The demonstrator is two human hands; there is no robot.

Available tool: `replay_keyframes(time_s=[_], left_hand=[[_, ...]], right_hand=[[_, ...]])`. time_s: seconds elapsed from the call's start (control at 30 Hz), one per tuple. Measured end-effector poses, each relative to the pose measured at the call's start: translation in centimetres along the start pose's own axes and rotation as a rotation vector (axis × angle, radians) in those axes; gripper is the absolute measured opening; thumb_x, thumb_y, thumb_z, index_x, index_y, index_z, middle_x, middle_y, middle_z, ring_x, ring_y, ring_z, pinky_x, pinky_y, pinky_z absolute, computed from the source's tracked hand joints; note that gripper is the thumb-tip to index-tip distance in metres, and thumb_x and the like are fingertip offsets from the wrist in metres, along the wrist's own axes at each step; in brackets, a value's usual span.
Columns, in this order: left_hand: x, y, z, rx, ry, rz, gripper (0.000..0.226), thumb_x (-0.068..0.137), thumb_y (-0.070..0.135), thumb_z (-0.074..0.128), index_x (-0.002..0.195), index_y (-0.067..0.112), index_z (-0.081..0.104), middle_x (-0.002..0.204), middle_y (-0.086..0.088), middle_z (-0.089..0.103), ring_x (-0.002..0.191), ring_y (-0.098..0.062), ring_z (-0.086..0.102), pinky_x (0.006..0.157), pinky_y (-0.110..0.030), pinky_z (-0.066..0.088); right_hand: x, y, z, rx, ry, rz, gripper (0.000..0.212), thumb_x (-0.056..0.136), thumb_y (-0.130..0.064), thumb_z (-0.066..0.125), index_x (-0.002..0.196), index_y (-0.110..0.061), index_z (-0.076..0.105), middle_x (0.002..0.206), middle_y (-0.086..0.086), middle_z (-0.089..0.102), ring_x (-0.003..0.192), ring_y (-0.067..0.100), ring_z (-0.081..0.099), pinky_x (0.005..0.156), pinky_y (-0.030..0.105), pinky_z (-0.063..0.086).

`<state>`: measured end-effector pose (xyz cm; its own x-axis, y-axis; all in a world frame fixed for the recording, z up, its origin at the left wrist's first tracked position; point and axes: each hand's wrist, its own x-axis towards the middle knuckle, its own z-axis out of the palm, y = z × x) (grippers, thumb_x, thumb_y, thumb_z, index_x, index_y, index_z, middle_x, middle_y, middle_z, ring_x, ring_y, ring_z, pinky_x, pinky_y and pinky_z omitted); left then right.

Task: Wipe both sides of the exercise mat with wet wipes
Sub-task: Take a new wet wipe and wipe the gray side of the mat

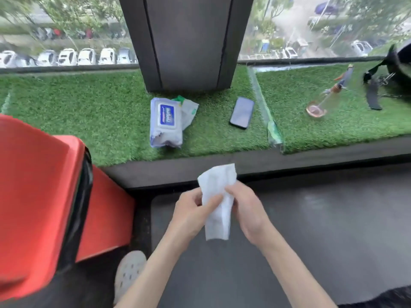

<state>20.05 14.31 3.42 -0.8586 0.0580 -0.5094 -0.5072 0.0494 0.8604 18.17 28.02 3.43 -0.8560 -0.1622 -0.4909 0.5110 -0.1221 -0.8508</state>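
A white wet wipe (219, 192) hangs half unfolded between both hands, above the dark grey exercise mat (311, 236) on the floor. My left hand (192, 213) pinches its left edge with thumb and fingers. My right hand (245, 208) grips its right side, fingers curled round the cloth. The wipes pack (165, 123), white with a blue lid, lies on the artificial grass ledge beyond, a second greenish pack (189, 110) tucked under its right side.
A phone (242, 112) lies on the grass ledge (100, 112) right of the packs. A dark pillar (185, 41) rises behind them. A red seat (37, 196) fills the left. A figurine on a stand (329, 96) and black straps (373, 94) sit far right. A white shoe (129, 272) shows below.
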Motion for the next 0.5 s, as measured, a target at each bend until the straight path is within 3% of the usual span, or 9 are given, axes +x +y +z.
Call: replay_keyframes(time_s=[0.1,0.17,0.33,0.5], left_hand=[[-3.5,-3.5,2.7,-0.035,0.044,-0.086,0.010,0.089,0.027,0.070,0.095,0.018,0.073,0.088,0.002,0.076,0.086,-0.015,0.073,0.081,-0.036,0.059],[-5.3,-6.0,3.4,-0.047,0.051,-0.128,0.009,0.089,0.027,0.070,0.094,0.020,0.073,0.088,0.002,0.076,0.085,-0.014,0.073,0.082,-0.040,0.059],[-7.0,-11.2,1.7,-0.074,-0.006,-0.150,0.019,0.097,0.034,0.058,0.112,0.027,0.067,0.102,0.011,0.075,0.099,-0.009,0.070,0.090,-0.036,0.055],[-7.4,-16.2,-1.8,-0.116,-0.141,-0.133,0.038,0.092,0.016,0.068,0.126,0.030,0.059,0.117,0.008,0.071,0.110,-0.014,0.066,0.097,-0.043,0.051]], right_hand=[[-3.7,3.8,-2.8,-0.170,-0.114,0.062,0.031,0.090,-0.025,0.054,0.116,-0.012,0.064,0.110,0.008,0.071,0.104,0.022,0.067,0.090,0.036,0.054],[-5.6,6.3,-3.9,-0.226,-0.183,0.108,0.027,0.093,-0.025,0.061,0.119,-0.018,0.061,0.113,0.002,0.071,0.106,0.019,0.066,0.094,0.039,0.052],[-7.5,11.3,-3.6,-0.272,-0.232,0.118,0.043,0.086,-0.014,0.073,0.125,-0.018,0.056,0.117,0.003,0.069,0.108,0.021,0.066,0.090,0.040,0.054],[-6.7,16.0,-2.0,-0.194,-0.167,0.202,0.024,0.098,-0.008,0.053,0.119,-0.006,0.063,0.111,0.012,0.071,0.102,0.030,0.068,0.085,0.041,0.056]])
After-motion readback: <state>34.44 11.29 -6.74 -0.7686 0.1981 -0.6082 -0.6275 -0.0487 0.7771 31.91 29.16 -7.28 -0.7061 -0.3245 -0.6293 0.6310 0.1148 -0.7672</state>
